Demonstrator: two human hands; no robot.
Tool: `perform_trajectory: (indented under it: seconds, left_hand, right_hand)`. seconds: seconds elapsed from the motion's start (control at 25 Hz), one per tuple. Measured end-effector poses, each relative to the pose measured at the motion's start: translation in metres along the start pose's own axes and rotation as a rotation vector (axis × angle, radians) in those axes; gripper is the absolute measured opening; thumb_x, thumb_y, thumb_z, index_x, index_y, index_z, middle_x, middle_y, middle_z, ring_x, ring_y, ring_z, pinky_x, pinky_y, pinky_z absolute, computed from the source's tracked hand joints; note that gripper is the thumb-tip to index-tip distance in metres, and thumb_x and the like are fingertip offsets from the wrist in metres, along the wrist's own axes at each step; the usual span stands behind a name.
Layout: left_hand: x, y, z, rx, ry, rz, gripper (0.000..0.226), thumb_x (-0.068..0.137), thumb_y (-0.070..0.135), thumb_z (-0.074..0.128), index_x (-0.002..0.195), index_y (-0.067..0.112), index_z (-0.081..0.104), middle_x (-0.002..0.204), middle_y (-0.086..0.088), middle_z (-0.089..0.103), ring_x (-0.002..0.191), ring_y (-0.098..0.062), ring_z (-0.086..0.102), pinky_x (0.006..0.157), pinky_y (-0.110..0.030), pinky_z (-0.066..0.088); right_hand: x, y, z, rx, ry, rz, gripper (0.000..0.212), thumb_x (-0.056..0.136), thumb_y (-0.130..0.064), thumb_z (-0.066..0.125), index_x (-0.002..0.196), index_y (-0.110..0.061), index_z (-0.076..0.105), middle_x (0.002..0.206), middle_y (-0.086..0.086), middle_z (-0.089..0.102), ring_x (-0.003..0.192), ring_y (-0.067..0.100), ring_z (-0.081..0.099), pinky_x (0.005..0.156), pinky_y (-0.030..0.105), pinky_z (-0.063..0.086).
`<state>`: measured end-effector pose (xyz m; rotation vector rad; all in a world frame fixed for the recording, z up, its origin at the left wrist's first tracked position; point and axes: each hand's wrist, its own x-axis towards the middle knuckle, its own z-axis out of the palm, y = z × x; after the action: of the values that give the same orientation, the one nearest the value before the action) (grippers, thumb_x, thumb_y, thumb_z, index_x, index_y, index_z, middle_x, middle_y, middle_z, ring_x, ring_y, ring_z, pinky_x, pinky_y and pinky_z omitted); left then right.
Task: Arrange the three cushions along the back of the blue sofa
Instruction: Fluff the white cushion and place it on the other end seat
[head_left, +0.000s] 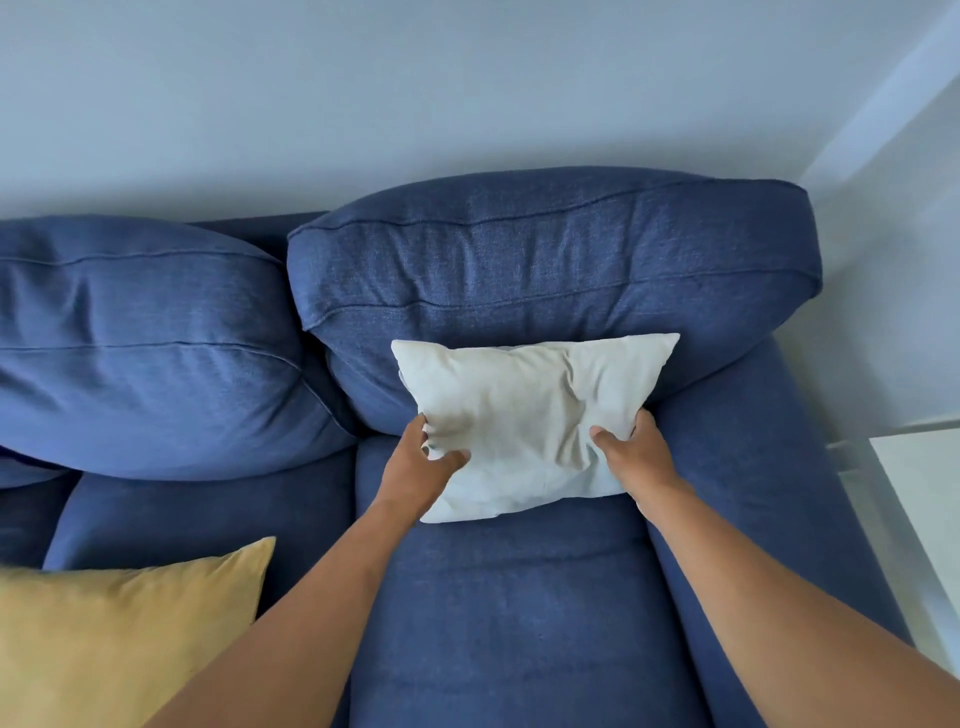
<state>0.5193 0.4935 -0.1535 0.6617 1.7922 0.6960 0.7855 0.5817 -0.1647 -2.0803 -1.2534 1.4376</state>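
Note:
A white cushion (524, 415) leans against the right back pillow of the blue sofa (519, 597), its lower edge on the seat. My left hand (423, 465) grips its lower left side and my right hand (631, 449) grips its lower right side. A yellow cushion (114, 634) lies on the seat at the lower left, partly cut off by the frame. No third cushion is in view.
Two large blue back pillows, the left pillow (145, 343) and the right pillow (556, 260), stand against a pale wall. The sofa's right armrest (769, 467) runs beside the white cushion. A white side table (924, 493) stands to the right of the sofa.

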Motion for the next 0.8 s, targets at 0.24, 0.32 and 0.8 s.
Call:
perform_trajectory:
  seconds: [0.24,0.32,0.8]
  left_hand:
    - [-0.098,-0.02,-0.005,0.107,0.057,-0.031,0.057,0.097,0.031,0.064,0.149,0.02,0.046,0.154,0.006,0.051,0.137,-0.006,0.048,0.101,-0.023,0.039]
    - [-0.134,-0.029,-0.012,0.166,0.102,-0.035,0.053,0.097,0.036,0.062,0.147,0.023,0.051,0.152,0.006,0.054,0.138,-0.01,0.051,0.099,-0.023,0.039]
    - [-0.331,-0.1,-0.061,0.223,0.504,-0.044,0.053,0.104,0.035,0.05,0.153,0.017,0.044,0.159,0.002,0.046,0.148,-0.018,0.04,0.12,-0.035,0.033]
  right_hand:
    - [-0.107,-0.003,-0.001,-0.171,-0.088,-0.087,0.066,0.101,-0.033,0.058,0.16,-0.018,0.032,0.158,0.003,0.047,0.137,0.021,0.05,0.098,0.023,0.035]
    - [-0.141,-0.004,-0.001,-0.207,-0.136,-0.122,0.067,0.102,-0.035,0.056,0.161,-0.017,0.031,0.152,0.008,0.053,0.115,0.018,0.057,0.091,0.022,0.037]
    - [-0.275,-0.024,0.031,-0.527,-0.347,-0.568,0.057,0.101,-0.036,0.054,0.149,-0.008,0.041,0.146,0.006,0.051,0.138,0.027,0.046,0.11,0.038,0.04]
